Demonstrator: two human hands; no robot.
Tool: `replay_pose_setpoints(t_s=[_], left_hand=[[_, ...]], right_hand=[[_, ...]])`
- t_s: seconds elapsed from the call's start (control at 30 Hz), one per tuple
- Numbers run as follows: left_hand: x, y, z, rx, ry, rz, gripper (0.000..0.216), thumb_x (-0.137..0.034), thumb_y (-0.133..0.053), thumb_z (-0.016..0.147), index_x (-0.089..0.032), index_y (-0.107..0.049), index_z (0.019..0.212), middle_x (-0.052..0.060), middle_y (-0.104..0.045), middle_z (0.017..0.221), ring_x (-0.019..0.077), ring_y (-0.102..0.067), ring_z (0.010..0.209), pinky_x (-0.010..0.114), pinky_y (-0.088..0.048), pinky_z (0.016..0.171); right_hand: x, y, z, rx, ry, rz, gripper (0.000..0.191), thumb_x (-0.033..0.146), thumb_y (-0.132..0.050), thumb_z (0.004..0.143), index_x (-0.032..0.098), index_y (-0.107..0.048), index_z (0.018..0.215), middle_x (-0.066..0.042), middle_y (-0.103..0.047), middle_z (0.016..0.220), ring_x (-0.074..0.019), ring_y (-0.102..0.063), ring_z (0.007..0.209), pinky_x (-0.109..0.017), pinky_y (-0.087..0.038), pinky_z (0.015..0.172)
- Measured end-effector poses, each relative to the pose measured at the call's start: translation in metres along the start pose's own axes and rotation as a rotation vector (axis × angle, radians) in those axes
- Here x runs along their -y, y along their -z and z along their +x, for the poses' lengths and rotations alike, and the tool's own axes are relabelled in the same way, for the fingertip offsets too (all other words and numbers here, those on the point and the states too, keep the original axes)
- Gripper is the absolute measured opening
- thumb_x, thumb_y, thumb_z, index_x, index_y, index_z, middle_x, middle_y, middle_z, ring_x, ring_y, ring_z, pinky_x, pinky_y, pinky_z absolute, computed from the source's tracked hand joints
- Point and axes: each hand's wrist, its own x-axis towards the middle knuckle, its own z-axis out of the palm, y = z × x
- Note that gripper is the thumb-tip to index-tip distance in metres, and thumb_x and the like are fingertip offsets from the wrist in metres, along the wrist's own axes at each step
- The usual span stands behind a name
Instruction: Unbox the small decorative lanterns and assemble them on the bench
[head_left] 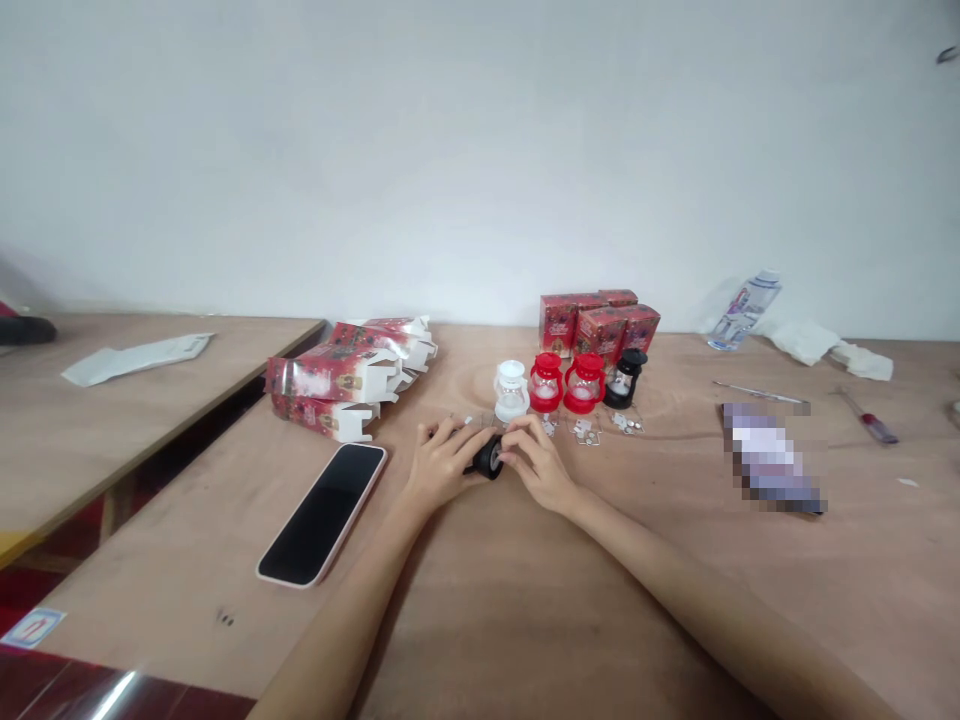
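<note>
A small black lantern lies on its side in my left hand, whose fingers wrap over its body. Its round base faces right. My right hand has thumb and fingertips drawn together at that base; anything small between them is hidden. Just behind the hands stand a white lantern, two red lanterns and another black lantern, all upright in a row. In front of that row lie small clear bags with little white and round metallic pieces.
Flattened red printed boxes lie at the left, near a phone. Closed red boxes stand by the wall. Rightward are a leaning bottle, crumpled tissue, a screwdriver, a thin metal tool and a blurred-out item.
</note>
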Motion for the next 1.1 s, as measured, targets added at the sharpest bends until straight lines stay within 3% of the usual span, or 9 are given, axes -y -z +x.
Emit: replay_pose_setpoints(t_s=[0.27,0.6,0.73,0.93,1.1], left_hand=[[0.022,0.000,-0.002,-0.131,0.215,0.064,0.036,-0.037,-0.066,0.073,-0.020,-0.061,0.105,0.008,-0.070,0.090,0.0270,-0.056,0.088,0.039,-0.027,0.077],[0.037,-0.005,-0.007,-0.193,0.426,0.114,0.032,-0.029,-0.065,0.069,-0.019,-0.057,0.099,0.008,-0.066,0.092,0.0280,-0.053,0.090,0.037,-0.032,0.078],[0.038,-0.006,-0.006,-0.200,0.424,0.050,0.031,-0.026,-0.063,0.069,-0.016,-0.054,0.096,0.009,-0.063,0.089,0.0262,-0.055,0.086,0.035,-0.036,0.077],[0.025,-0.003,-0.002,-0.062,0.226,-0.058,0.031,-0.033,-0.059,0.075,-0.017,-0.052,0.101,0.009,-0.063,0.095,0.0237,-0.057,0.089,0.035,-0.036,0.081],[0.019,-0.002,-0.002,-0.012,0.183,-0.077,0.035,-0.037,-0.060,0.075,-0.018,-0.054,0.104,0.009,-0.065,0.097,0.0237,-0.058,0.089,0.035,-0.034,0.081]], right_hand=[[-0.007,-0.022,0.011,-0.260,-0.135,0.061,0.013,0.025,-0.037,0.091,0.021,-0.043,0.081,-0.001,-0.050,0.073,-0.0145,-0.051,0.068,-0.027,-0.043,0.065],[-0.027,-0.059,0.054,-0.039,-0.218,-0.186,0.011,0.022,-0.046,0.088,0.019,-0.054,0.082,-0.004,-0.060,0.079,-0.0179,-0.057,0.073,-0.029,-0.045,0.067],[-0.022,-0.056,0.052,-0.054,-0.177,-0.211,0.014,0.024,-0.046,0.089,0.019,-0.058,0.084,-0.007,-0.061,0.084,-0.0199,-0.057,0.081,-0.032,-0.045,0.074],[-0.009,-0.038,0.027,-0.095,0.101,-0.109,0.018,0.023,-0.045,0.090,0.021,-0.063,0.092,-0.007,-0.059,0.092,-0.0170,-0.056,0.087,-0.031,-0.046,0.079],[-0.009,-0.032,0.019,-0.071,0.111,-0.109,0.020,0.021,-0.048,0.088,0.024,-0.067,0.087,-0.006,-0.062,0.090,-0.0175,-0.055,0.084,-0.034,-0.048,0.076]])
